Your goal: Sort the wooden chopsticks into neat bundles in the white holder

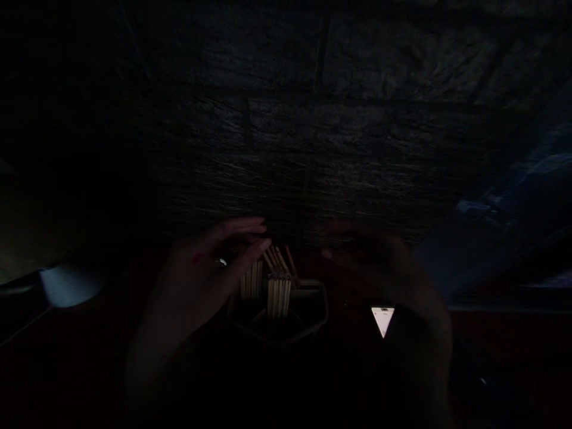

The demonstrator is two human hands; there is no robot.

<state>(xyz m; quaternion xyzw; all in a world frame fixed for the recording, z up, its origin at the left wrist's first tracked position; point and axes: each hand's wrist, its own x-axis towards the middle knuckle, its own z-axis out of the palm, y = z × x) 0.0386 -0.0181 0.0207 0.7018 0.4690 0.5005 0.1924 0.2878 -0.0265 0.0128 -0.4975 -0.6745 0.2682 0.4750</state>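
Note:
In the dim light a shallow container [325, 304] holds bundles of thin wooden sticks [278, 297]. One bundle stands upright near its middle, another at its left, and several sticks lean behind. My left hand [205, 274] is over the container's left side, thumb and fingers apart, its thumb tip close to the leaning sticks; whether it touches them I cannot tell. My right hand [393, 268] hovers to the right of the container, fingers and thumb apart with nothing visible between them. Darkness hides much of both hands.
A lit white screen [383, 320], probably a phone, shows beside my right wrist. Behind everything rises a dark block-patterned wall [286, 131]. At the left is a pale rounded object [71, 286]; a bluish panel [465, 250] slants at the right.

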